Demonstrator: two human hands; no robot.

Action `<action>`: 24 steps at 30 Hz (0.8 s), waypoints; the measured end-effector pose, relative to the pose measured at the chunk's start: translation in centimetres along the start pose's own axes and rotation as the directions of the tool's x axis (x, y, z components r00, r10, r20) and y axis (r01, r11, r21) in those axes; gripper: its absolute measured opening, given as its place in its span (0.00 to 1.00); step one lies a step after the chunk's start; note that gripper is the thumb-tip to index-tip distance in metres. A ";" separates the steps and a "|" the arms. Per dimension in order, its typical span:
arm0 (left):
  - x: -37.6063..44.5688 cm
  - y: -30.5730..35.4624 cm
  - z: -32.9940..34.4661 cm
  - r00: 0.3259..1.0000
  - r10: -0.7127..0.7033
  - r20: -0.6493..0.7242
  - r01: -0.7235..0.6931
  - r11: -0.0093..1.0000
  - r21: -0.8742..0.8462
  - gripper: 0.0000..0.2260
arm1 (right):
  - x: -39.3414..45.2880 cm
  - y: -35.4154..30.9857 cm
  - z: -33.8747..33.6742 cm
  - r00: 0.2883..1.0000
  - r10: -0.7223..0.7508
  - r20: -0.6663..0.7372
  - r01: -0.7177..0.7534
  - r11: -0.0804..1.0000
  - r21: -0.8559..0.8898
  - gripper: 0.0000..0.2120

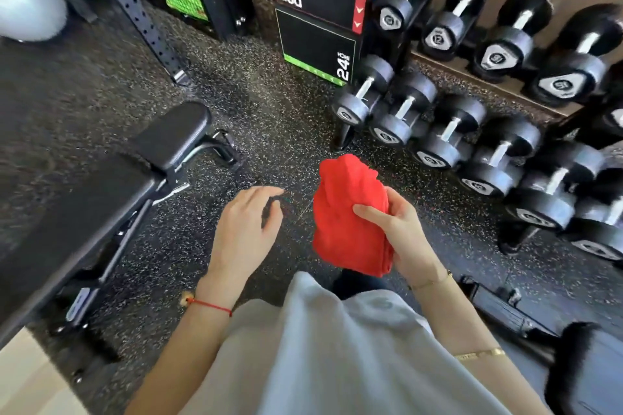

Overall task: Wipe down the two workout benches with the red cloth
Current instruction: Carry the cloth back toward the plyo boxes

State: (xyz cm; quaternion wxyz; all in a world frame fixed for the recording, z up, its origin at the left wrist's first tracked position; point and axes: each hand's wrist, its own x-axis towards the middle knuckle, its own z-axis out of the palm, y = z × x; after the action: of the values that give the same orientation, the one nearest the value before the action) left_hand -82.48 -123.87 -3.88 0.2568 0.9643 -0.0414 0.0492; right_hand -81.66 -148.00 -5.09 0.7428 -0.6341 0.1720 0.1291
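Cloth (347, 216) bunched in right hand (401, 232), thumb pinching folds so wad stays compact, held mid-air over floor (269, 111), between both benches. Left hand (246, 229) loose, fingers relaxed, empty, just beside cloth, likely ready to refold. Bench (84, 205) at left, unwiped as far as I can judge; second bench (600, 367) only partly visible lower right. Dumbbells (472, 138) racked, well apart.
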 end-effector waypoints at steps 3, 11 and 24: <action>3.4 -0.9 0.2 0.999 -0.033 -0.014 0.033 0.999 -0.007 0.11 | 3.8 -1.2 0.9 1.000 0.028 0.011 -0.028 1.000 0.002 0.16; 16.0 -2.7 1.9 0.988 -0.113 -0.107 0.109 0.993 -0.043 0.10 | 17.5 -7.7 2.7 0.997 0.038 0.072 -0.035 0.998 -0.045 0.18; 36.6 -7.4 1.5 0.931 -0.289 -0.222 0.272 0.957 -0.104 0.10 | 40.6 -19.8 9.7 0.967 0.017 0.253 0.032 0.982 -0.188 0.17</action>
State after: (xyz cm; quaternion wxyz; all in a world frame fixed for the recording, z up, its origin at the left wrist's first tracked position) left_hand -45.26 -120.22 -4.51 0.2987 0.9379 0.1256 0.1240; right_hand -35.79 -142.73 -3.05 0.6949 -0.6814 0.0602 0.2220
